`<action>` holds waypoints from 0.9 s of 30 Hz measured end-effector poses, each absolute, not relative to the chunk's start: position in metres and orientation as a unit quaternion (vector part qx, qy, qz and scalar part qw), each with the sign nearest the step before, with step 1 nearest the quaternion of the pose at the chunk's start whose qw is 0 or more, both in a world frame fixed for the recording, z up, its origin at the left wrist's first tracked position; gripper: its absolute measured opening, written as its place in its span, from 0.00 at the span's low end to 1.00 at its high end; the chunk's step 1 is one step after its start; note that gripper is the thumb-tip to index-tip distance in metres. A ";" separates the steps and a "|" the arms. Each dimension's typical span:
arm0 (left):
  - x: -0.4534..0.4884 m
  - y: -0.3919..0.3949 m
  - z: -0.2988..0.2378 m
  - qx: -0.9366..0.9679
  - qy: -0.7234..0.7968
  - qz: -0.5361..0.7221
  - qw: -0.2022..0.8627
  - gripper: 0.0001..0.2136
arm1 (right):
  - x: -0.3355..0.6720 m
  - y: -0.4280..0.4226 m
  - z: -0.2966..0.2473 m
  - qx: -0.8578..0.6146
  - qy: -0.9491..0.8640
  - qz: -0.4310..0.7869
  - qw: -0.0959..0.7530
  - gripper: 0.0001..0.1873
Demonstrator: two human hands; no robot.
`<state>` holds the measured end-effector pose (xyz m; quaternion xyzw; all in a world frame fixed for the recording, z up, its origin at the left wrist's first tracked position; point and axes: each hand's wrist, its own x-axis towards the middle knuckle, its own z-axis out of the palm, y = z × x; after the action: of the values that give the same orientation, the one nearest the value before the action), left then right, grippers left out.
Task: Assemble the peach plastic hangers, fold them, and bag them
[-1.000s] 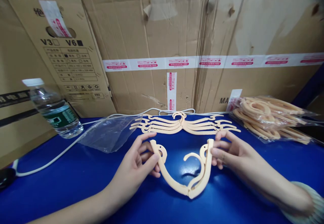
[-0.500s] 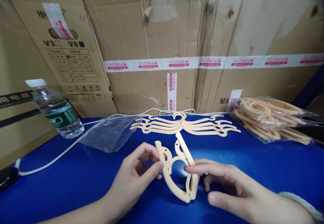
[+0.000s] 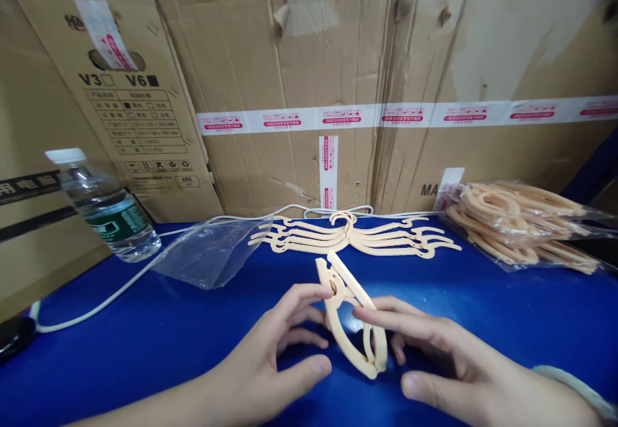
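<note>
A beige plastic folding hanger (image 3: 355, 353) stands tilted between my hands above the blue table, its two arms folded close together. My left hand (image 3: 284, 350) rests its fingertips against the left arm of the hanger, while its thumb is spread away. On the other side, my right hand (image 3: 439, 356) has the right arm between its fingers, one fingertip in front and others behind; that thumb is also apart. Beyond them, several unfolded beige hangers (image 3: 313, 245) lie overlapped in a row.
A clear plastic bag (image 3: 203, 259) lies left of the hangers, near a water bottle (image 3: 113, 214). Bagged beige hangers (image 3: 516, 221) are stacked at the right. A white cable (image 3: 111, 308) crosses the table (image 3: 183, 350). Cardboard boxes (image 3: 270, 169) wall off the back.
The hanger's left arm has swung right, closer to the right arm. My left hand has followed it, and its thumb has come off the hanger.
</note>
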<state>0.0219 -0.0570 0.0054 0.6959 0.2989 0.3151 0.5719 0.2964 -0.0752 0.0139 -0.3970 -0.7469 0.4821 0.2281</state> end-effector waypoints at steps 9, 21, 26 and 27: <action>0.023 -0.049 0.003 0.642 0.302 0.358 0.607 0.21 | 0.296 -0.074 0.014 -0.362 -0.773 0.453 0.259 0.32; 0.019 -0.053 0.002 0.711 0.288 0.335 0.548 0.26 | 0.291 -0.081 0.023 -0.367 -0.882 0.266 0.128 0.31; 0.017 -0.056 0.005 0.804 0.372 0.295 0.358 0.28 | 0.292 -0.072 0.023 -0.421 -0.882 0.188 0.102 0.35; 0.017 -0.056 0.006 0.815 0.385 0.289 0.321 0.27 | 0.293 -0.071 0.022 -0.433 -0.878 0.171 0.108 0.35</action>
<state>0.0167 -0.0564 0.0061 0.8154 0.3852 0.2893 0.3209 0.2933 -0.0710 0.0221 -0.4330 -0.8783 0.1712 0.1085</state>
